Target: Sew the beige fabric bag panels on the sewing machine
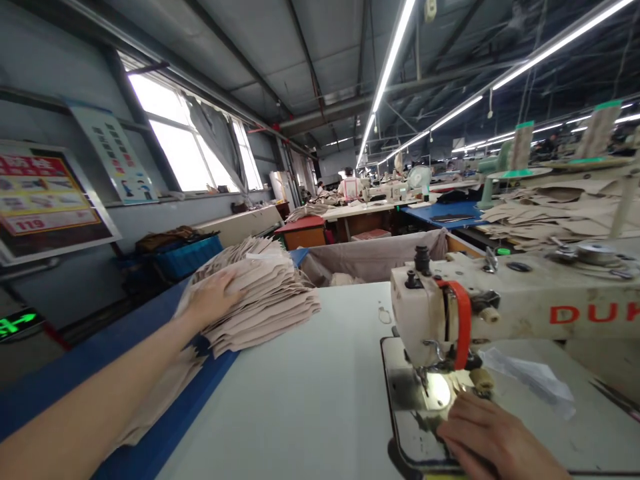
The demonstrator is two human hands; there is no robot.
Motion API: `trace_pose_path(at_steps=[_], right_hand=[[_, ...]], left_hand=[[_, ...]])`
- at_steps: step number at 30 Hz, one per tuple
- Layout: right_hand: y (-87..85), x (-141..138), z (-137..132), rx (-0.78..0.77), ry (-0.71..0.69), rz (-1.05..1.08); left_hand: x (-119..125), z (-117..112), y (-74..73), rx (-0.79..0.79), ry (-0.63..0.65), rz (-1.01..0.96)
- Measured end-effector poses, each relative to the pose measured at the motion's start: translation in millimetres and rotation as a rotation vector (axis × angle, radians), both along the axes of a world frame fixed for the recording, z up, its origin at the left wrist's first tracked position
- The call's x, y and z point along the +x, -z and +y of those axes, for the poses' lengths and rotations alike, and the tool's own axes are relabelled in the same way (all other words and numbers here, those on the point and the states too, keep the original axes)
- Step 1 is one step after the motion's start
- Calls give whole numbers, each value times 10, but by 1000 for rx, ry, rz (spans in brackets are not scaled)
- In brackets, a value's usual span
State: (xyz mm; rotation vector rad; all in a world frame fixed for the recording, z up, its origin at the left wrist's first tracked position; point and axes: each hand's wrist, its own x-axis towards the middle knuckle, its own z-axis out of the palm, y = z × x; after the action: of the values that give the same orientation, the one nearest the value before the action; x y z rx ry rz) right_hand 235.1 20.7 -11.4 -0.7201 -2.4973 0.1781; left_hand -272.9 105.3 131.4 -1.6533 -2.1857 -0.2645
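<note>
Left hand rested on one large fabric stack, left edge of surface; right hand, fingers bent, was at one industrial sewing machine. Could not tell whether either grip was closed.

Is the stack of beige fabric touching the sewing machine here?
Apart. The head view plainly shows a stretch of pale tabletop between the stack of beige fabric and the sewing machine.

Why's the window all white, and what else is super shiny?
Head view: daylight probably overexposes the wide glass window; head view: a bright patch glares on the flat silver metal plate beneath the cream sewing machine; head view: a long white tube light glares overhead.
</note>
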Motion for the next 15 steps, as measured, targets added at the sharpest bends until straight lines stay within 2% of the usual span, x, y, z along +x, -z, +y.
trace_pose_path(at_steps=[3, 5, 10, 12, 15], right_hand=[[-21, 11, -3, 48, -38, 54], [-36, 11, -2, 51, -53, 93], [-32, 4, -3, 37, -48, 136], [-10, 4, -5, 70, -44, 144], [37, 11, -4, 87, -38, 123]], left_hand=[[-35, -354, 11, -3, 11, 6], [-63, -688, 87, -6, 20, 3], [-234, -1555, 490, -85, -53, -109], [-307, -1778, 613, -129, -74, -160], [-346, -1915, 666, -169, -122, -219]])
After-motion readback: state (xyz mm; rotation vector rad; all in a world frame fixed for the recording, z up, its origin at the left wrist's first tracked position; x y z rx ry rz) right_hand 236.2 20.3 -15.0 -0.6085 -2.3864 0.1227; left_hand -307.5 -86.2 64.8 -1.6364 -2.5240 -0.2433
